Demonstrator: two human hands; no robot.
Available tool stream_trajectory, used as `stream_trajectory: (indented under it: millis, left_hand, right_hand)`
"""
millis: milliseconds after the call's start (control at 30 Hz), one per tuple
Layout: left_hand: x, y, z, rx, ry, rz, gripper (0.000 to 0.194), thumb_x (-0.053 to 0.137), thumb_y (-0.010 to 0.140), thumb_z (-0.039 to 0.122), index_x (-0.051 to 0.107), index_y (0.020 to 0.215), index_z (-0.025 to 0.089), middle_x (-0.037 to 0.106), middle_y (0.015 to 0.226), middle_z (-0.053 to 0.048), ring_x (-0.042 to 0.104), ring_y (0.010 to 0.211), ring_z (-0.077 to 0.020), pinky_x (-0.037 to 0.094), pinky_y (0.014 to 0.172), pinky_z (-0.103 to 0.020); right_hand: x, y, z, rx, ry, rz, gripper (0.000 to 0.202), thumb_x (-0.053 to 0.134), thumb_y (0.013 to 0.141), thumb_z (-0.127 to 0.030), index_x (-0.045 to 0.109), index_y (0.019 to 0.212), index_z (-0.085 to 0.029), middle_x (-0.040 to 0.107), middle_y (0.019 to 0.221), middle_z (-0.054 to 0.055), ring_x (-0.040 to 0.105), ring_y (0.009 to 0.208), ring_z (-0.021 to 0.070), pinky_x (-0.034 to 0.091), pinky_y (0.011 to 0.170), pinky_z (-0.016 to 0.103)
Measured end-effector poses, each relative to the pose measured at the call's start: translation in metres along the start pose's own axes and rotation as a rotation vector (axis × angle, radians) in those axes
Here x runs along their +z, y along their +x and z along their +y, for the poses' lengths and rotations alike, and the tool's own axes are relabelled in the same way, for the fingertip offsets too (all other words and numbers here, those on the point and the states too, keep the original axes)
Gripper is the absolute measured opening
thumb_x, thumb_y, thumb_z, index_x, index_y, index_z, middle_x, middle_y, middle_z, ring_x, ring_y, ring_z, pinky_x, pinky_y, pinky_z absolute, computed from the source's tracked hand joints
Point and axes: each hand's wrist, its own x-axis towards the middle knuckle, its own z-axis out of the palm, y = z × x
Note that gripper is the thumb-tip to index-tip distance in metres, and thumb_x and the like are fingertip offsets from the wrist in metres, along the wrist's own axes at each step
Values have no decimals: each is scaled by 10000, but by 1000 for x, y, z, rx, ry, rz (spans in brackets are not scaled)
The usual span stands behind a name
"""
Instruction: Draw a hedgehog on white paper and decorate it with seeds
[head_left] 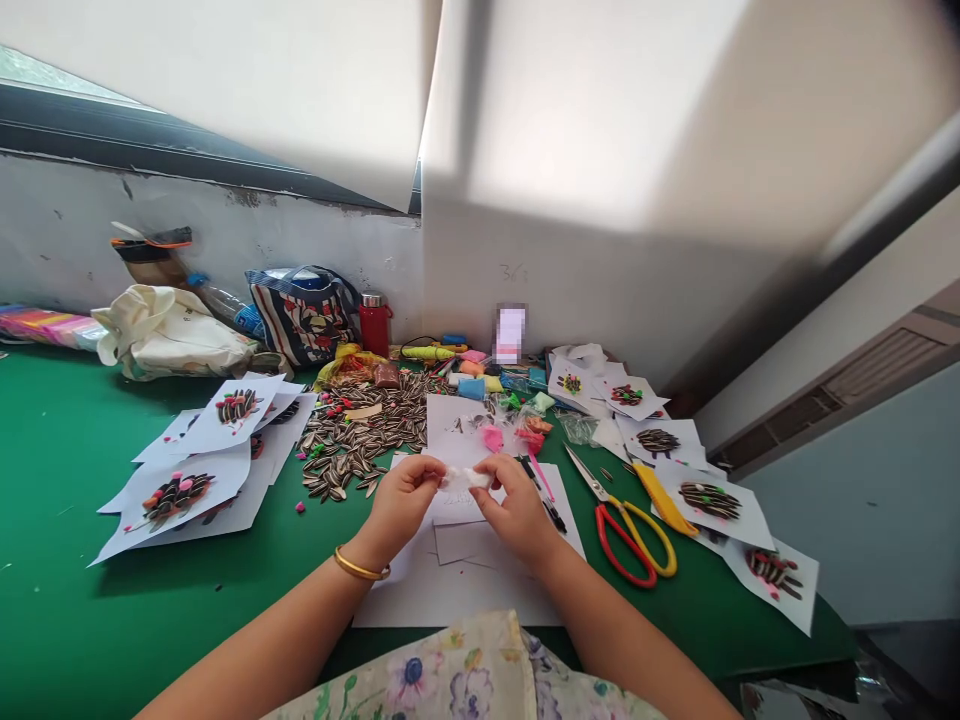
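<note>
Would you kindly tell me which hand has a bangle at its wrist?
The left hand: a gold-coloured bangle sits just behind it, while the right hand has none.

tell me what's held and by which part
White material, its left end pinched by the left hand, its right end by the right hand.

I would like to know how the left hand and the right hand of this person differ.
The left hand has a gold bangle at its wrist; the right hand has none visible. The left hand is nearer the striped seeds, while the right hand is nearer the scissors. Both hands pinch soft white material above white paper.
</note>
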Motion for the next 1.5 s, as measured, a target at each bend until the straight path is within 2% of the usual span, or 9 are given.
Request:
stream_trajectory:
  millis: [133,367,500,633,900,1033,1167,1333,1500]
  left_hand:
    - [-1,-3,0,28,77,-9,166,522,761,155,682,788,191,693,817,-32,626,785,-171,515,730,-298]
    - [0,-6,-1,-8,78,-18,213,564,798,229,737,918,200,757,919,-41,687,840,-189,560,791,-323]
    - [0,-6,-4,-12,109,-106,252,596,821,281,748,1015,230,762,1014,-40,694,932,-209,552,870,-350]
    - [1,-7,-7,-12,126,-147,241,661,808,355,754,999,241,763,984,-40,697,900,-216,559,838,-345]
    - [6,-10,-6,47,132,-149,175,671,805,325,748,927,225,750,882,-36,679,805,-190,547,773,-313]
    - [6,-10,-3,87,171,-135,160,656,825,323,734,929,229,737,866,-27,666,793,-180,540,750,-301]
    - [3,-8,1,94,190,-87,180,655,824,352,729,911,212,735,859,-35,661,781,-180,544,739,-301]
    - [-2,-4,-1,52,137,-47,184,689,789,346,735,906,212,748,863,-33,673,775,-184,557,728,-301]
    - [1,-6,-4,112,134,-88,142,681,801,318,748,882,222,742,845,-34,666,786,-181,540,747,-300]
  right_hand:
    - [3,0,3,10,27,1,148,593,813,-181,591,957,-218,592,935,35,523,805,173,459,747,305]
    - [8,-1,15,73,47,-26,171,577,799,-212,608,967,-222,633,936,25,536,771,165,448,727,297]
    - [8,-1,14,100,33,-34,179,572,788,-219,609,963,-224,646,925,20,549,783,171,443,726,300]
    - [9,-2,11,107,68,-30,165,575,772,-219,599,935,-225,634,876,10,544,767,167,454,726,299]
    - [14,-3,8,177,185,-53,109,588,774,-228,580,882,-218,597,794,-10,537,694,151,445,644,269]
    - [14,-2,7,170,213,-43,94,594,786,-254,580,871,-218,591,791,-8,533,701,151,450,654,271]
    - [12,-2,13,159,241,5,148,617,806,-300,599,929,-219,589,828,-2,528,728,151,459,679,276]
    - [12,-3,21,186,391,7,299,613,848,-429,581,1077,-238,600,883,17,534,684,146,465,614,274]
    - [14,-3,21,75,382,37,183,594,884,-412,610,920,-233,604,880,28,550,728,155,467,656,287]
